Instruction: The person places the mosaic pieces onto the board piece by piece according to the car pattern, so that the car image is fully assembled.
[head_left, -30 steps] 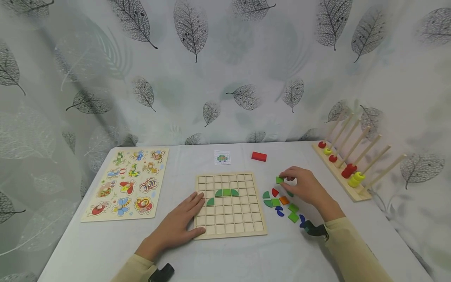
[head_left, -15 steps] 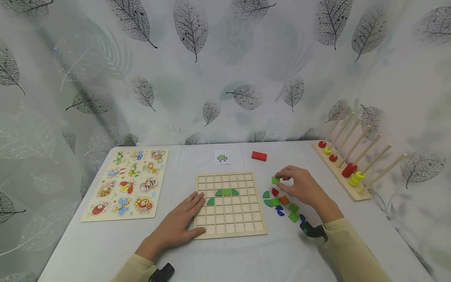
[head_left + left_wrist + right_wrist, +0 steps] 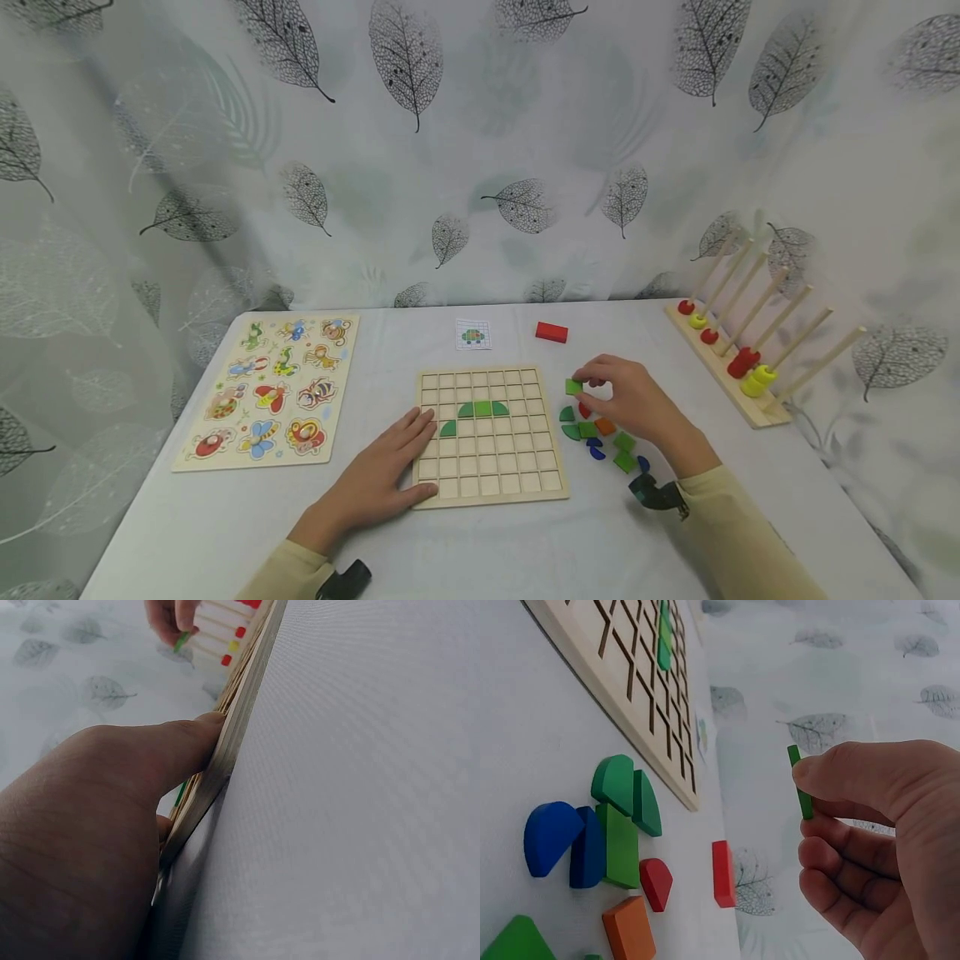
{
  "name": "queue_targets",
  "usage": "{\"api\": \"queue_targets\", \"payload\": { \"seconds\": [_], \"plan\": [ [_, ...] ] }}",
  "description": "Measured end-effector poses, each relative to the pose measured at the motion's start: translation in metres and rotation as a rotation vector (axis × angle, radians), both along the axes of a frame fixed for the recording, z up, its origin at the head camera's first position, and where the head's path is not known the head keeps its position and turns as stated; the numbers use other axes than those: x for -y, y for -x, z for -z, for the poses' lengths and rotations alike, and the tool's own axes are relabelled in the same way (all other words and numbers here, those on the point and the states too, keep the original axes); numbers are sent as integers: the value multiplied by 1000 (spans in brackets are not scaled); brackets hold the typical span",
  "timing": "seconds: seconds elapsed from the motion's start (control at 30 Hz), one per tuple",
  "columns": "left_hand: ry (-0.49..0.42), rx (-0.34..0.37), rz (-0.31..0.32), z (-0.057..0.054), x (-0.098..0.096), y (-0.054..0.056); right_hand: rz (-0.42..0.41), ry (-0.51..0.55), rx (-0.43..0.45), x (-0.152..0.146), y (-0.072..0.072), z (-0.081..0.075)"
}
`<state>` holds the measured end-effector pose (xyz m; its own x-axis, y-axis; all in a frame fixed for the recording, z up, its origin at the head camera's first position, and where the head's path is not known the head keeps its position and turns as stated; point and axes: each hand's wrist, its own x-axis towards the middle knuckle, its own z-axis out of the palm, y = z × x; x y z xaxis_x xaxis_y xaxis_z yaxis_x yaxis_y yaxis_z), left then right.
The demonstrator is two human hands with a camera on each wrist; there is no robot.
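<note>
My right hand (image 3: 630, 400) pinches a light green square tile (image 3: 801, 782) between thumb and fingers, raised to the right of the wooden grid board (image 3: 495, 467). My left hand (image 3: 378, 477) rests along the board's left edge, fingers straight and thumb (image 3: 184, 742) touching the rim. Set in the grid are a green square (image 3: 482, 409) with a dark green quarter-round piece on either side, and another quarter-round (image 3: 447, 428) one row lower at the left. Below the right hand lie loose pieces: dark green quarter-rounds (image 3: 613, 784), an orange square (image 3: 630, 928), a red quarter-round (image 3: 655, 883), blue rounded pieces (image 3: 551, 836) and green squares.
A small pattern card (image 3: 473, 335) and a red block (image 3: 551, 332) lie behind the board. An insect picture puzzle (image 3: 270, 392) is at the left. On the right stands a wooden peg rack (image 3: 731, 367) with red and yellow beads. A leaf-print curtain (image 3: 480, 167) hangs behind.
My right hand has moved left toward the board, carrying the green square tile past the loose pieces. The left hand and the board have stayed in place.
</note>
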<state>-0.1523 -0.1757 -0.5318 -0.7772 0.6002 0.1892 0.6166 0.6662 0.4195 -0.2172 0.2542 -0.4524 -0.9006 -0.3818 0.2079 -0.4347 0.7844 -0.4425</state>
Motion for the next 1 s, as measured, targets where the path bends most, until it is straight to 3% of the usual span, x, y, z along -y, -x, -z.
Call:
{"api": "queue_targets", "payload": {
  "seconds": [0.3, 0.73, 1.0],
  "plan": [
    [1, 3, -2, -2, -1, -1, -30, -2, 16, 8, -1, -3],
    [1, 0, -1, 0, -1, 1, -120, 34, -49, 22, -2, -5],
    [-5, -14, 3, 1, -1, 0, -127, 15, -39, 34, -3, -6]
  ]
}}
